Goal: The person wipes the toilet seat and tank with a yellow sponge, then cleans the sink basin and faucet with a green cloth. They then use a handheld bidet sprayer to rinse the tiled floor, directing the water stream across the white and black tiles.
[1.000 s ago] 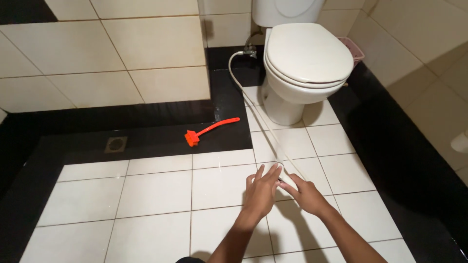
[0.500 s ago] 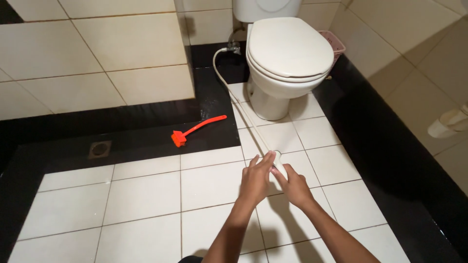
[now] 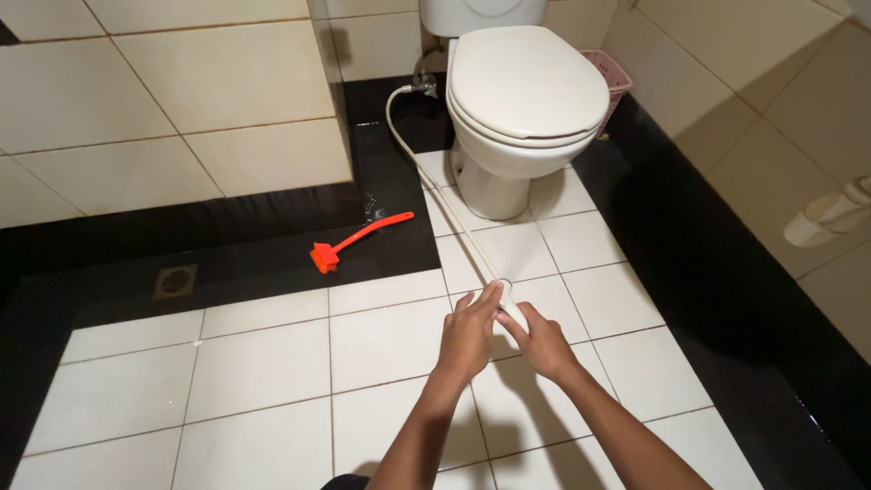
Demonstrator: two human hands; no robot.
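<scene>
Both my hands reach down to the white spray head [image 3: 510,304] at the end of a white hose [image 3: 434,179] lying on the tiled floor. My left hand [image 3: 469,333] rests over it with fingers spread, and my right hand [image 3: 541,338] touches it from the right side. The hose runs back along the floor to a valve on the wall beside the white toilet [image 3: 519,104], whose lid is down. Whether either hand has closed around the spray head is hidden by the fingers.
An orange long-handled brush [image 3: 356,241] lies on the wet black floor strip left of the hose. A floor drain [image 3: 174,281] sits farther left. A pink basket [image 3: 610,75] stands behind the toilet. A paper-roll holder [image 3: 830,215] hangs on the right wall.
My hands have moved forward along the floor and closed in together on the hose's spray head. The view has shifted nearer to the toilet.
</scene>
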